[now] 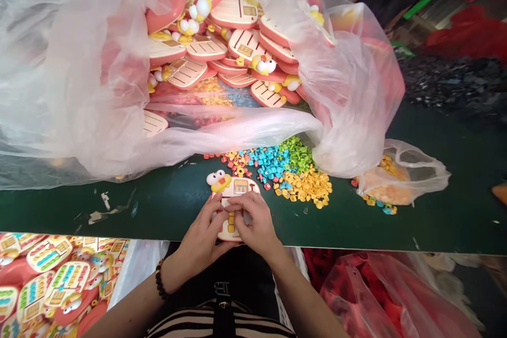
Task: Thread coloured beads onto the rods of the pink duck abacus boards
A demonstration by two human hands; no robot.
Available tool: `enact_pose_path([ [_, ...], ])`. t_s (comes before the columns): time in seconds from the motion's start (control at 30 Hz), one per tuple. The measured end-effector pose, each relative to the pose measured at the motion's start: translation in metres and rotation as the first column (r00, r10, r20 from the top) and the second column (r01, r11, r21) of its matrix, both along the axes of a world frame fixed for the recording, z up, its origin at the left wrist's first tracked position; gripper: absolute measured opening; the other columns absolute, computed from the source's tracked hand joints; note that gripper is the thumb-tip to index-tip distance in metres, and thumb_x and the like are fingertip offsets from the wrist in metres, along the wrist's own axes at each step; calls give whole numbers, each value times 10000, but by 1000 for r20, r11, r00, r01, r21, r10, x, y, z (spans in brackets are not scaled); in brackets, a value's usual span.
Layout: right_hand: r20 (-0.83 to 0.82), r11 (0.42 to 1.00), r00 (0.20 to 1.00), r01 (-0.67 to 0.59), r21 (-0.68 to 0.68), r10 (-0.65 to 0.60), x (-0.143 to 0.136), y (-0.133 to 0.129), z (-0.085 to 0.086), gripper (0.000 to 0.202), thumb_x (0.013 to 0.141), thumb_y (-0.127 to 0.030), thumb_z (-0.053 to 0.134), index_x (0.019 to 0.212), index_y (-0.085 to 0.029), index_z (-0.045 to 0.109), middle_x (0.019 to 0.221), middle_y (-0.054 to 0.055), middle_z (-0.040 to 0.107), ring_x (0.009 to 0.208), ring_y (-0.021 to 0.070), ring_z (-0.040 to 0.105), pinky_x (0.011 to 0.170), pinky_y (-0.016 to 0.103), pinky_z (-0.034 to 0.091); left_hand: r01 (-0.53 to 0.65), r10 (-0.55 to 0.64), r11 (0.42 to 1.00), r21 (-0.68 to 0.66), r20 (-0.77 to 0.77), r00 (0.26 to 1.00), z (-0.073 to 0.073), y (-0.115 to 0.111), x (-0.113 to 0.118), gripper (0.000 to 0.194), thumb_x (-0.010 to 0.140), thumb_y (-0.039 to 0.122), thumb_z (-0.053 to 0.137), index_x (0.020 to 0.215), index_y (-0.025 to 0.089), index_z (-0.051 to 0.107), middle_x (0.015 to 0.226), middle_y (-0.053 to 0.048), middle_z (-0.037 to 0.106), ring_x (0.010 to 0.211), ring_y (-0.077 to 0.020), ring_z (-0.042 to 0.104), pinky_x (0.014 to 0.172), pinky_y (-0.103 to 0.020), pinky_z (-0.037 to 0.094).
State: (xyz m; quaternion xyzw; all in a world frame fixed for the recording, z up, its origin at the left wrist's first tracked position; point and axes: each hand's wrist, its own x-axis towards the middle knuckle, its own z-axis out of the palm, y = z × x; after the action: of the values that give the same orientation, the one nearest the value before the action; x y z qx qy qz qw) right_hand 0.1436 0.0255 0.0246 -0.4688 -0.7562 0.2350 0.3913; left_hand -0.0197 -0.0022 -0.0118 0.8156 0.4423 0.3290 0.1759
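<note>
A toy panel with a yellow duck head and big white eyes [218, 181] lies at the table's front edge, its cream face [233, 233] turned up. My left hand [202, 224] grips its left side, thumb low and fingers curled over the face. From the right, my right hand [255, 222] reaches over the panel, fingertips pinched together close to the left ones. Whatever sits between those fingertips is hidden. Yellow buttons [231, 222] show in a column on the panel. Just beyond lie loose blue buttons [269, 162], green buttons [297, 153] and yellow buttons [309, 186].
A large clear plastic bag [79, 74] spreads across the back, open on many pink-backed panels [237, 10]. To the right rests a small bag of yellow pieces [386, 185]. Panels with coloured buttons [67, 280] fill a container below left; red material in plastic [368, 290] is below right.
</note>
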Motion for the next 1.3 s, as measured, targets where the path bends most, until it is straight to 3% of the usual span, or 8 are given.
enact_pose_path([
  [0.1, -38, 979, 983, 184, 87, -181, 23, 2, 3, 229, 829, -100, 488, 935, -225, 647, 849, 19, 695, 811, 182, 621, 733, 324, 516, -12, 12, 1000, 18, -6, 1000, -1, 0, 0, 422, 802, 343, 673, 1140, 198, 467, 1158, -128, 518, 1297, -339, 462, 987, -478, 500],
  [0.17, 28, 887, 900, 422, 189, -434, 47, 7, 4, 183, 868, -153, 507, 933, -226, 662, 875, 33, 693, 821, 191, 614, 760, 345, 502, -5, 6, 999, 33, -23, 1000, -1, 0, -1, 396, 800, 336, 674, 1106, 190, 470, 1160, -136, 514, 1305, -346, 449, 997, -485, 493],
  [0.27, 291, 828, 783, 464, 315, -549, 77, 14, 1, 157, 882, -274, 560, 924, -206, 696, 849, 62, 686, 814, 222, 585, 759, 378, 483, 6, -4, 999, 46, -57, 998, -1, -1, -1, 372, 828, 342, 642, 1114, 177, 470, 1182, -152, 506, 1321, -345, 426, 1019, -493, 474],
  [0.43, 527, 820, 632, 384, 424, -569, 80, 20, -10, 250, 888, -357, 574, 898, -156, 722, 856, 116, 649, 819, 251, 531, 737, 392, 455, -2, 7, 998, 58, -84, 996, -1, -2, -1, 429, 864, 372, 598, 1207, 155, 457, 1253, -170, 507, 1357, -319, 383, 1056, -463, 443],
  [0.6, 524, 834, 653, 380, 399, -548, 72, 25, -16, 220, 901, -310, 554, 897, -165, 720, 874, 113, 637, 840, 251, 521, 747, 394, 432, 65, -52, 996, 60, -205, 977, 4, 1, 1, 773, 857, 511, 579, 1433, 95, 276, 1419, -195, 446, 1410, -314, 289, 1122, -495, 337],
  [0.9, 398, 849, 764, 367, 379, -508, 71, 27, -13, 199, 909, -306, 553, 950, -173, 696, 918, 102, 664, 893, 242, 564, 803, 393, 464, 114, -86, 991, 62, -347, 934, 8, 3, 3, 583, 899, 475, 524, 1373, 147, 435, 1464, -136, 426, 1419, -313, 268, 1139, -528, 253],
  [1.03, 398, 921, 845, 249, 299, -358, 50, 25, -5, 205, 929, -293, 517, 993, -189, 682, 956, 82, 695, 920, 220, 598, 844, 370, 464, 107, -77, 992, 70, -341, 937, 8, 3, 4, 567, 894, 461, 532, 1360, 150, 450, 1452, -136, 441, 1419, -315, 263, 1129, -520, 276],
  [1.3, 645, 944, 703, 119, 308, -299, 29, 25, -18, 357, 951, -153, 403, 1254, -155, 591, 1201, 96, 680, 1075, 218, 621, 871, 335, 419, 81, -42, 991, 103, -335, 941, 7, 3, 8, 528, 904, 504, 497, 1309, 166, 496, 1411, -134, 485, 1387, -312, 327, 1112, -505, 306],
])
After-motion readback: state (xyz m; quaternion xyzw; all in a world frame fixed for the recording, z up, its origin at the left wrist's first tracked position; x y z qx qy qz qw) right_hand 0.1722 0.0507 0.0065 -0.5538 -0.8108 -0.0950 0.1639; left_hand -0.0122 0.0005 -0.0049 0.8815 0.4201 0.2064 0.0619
